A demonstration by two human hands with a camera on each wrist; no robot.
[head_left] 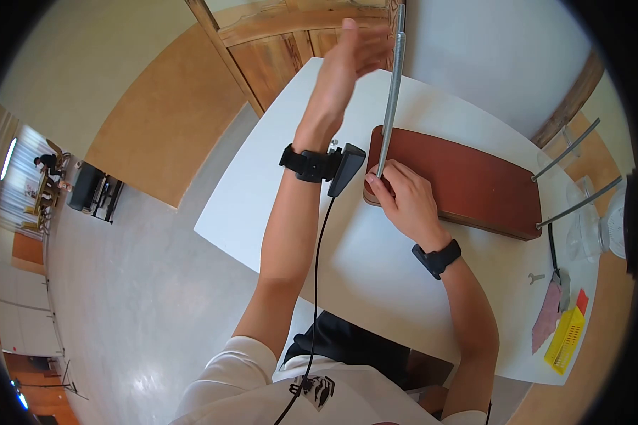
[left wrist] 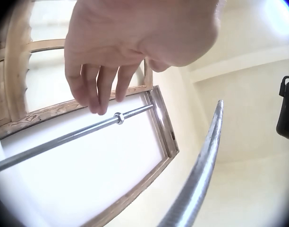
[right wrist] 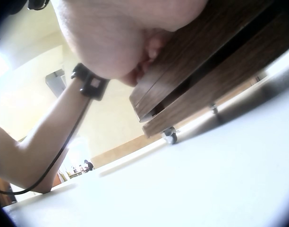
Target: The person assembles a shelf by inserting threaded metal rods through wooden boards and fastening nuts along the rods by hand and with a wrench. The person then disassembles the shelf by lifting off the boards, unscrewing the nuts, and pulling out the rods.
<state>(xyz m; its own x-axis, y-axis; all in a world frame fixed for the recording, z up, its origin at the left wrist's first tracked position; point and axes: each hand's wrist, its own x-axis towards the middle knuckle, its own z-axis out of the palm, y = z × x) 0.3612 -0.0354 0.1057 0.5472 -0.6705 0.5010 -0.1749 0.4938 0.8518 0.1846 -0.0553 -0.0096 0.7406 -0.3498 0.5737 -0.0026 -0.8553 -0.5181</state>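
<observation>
Just beyond the left hand's [head_left: 347, 67] loosely parted fingertips [left wrist: 102, 111], there's the nut [left wrist: 119, 118] on the far rod [left wrist: 64, 139]; the right hand [head_left: 408, 200] pinches the near rod [head_left: 392, 99] low, at the red-brown board's [head_left: 468, 177] corner.

Stacked reddish-brown boards [head_left: 471, 177] sit on a white table [head_left: 365, 262], metal rods [head_left: 392, 99] rising near the corners.

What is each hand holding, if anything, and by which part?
The left hand holds nothing. The right hand is at the foot of a metal rod, on the end of the red board; whether it grips either cannot be told.
</observation>
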